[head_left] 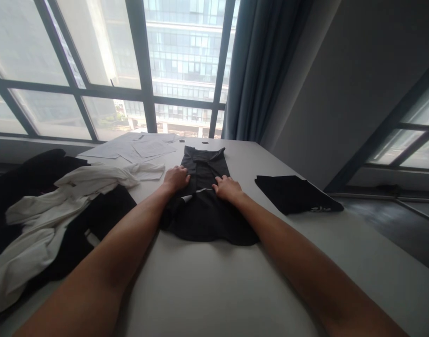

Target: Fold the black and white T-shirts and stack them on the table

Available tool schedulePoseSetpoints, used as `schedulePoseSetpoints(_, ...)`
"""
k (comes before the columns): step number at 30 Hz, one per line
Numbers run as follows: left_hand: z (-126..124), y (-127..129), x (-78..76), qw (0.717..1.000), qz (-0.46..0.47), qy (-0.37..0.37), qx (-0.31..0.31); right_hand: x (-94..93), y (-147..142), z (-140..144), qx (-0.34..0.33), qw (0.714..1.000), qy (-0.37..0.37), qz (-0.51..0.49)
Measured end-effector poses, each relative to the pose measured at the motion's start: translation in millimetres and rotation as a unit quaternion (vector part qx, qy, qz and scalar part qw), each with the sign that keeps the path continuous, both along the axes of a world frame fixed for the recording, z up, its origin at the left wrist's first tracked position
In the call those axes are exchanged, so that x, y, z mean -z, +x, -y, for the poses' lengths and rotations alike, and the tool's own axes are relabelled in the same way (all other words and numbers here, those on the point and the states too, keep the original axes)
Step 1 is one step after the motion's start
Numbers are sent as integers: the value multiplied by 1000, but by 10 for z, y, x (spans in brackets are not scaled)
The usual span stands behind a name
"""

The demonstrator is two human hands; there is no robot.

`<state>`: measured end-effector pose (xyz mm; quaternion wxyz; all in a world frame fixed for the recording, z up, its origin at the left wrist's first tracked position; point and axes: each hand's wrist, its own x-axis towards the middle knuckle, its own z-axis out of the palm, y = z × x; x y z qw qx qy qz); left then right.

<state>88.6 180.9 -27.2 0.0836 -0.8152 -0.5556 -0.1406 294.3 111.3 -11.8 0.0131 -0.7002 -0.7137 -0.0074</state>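
Mid-table it lies: a dark garment [210, 222] laid lengthwise on the white table [200, 290], its far part narrowed, its near end spread wider. The folding looks only part done here. Its left side is covered by the left hand [177, 178], fingers curled; its right side is pressed by the right hand [227, 188], fingers bent and slightly apart. Whether cloth is pinched by either cannot be told. Over to the right, one black garment [293, 194] is seen neatly folded; at left, a white garment [42, 238] is left crumpled among black clothes [107, 210].
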Motion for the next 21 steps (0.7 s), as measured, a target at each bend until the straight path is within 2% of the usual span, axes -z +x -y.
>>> schedulePoseSetpoints(3,301,-62,-60,1000,17,-2,2,-26,120,194,26,1000,7,-6)
schedulePoseSetpoints(7,818,-187,-113,996,58,-58,16,-48,281,467,52,999,-2,-10)
schedulePoseSetpoints(12,1401,-359,-83,991,96,-93,26,-37,436,894,74,997,19,-24)
schedulePoseSetpoints(17,1779,-423,-29,989,107,-94,48,-1,446,1269,124,990,54,-47)
schedulePoseSetpoints(21,2032,-448,-84,983,136,-119,42,-48,472,1480,169,983,55,-51)
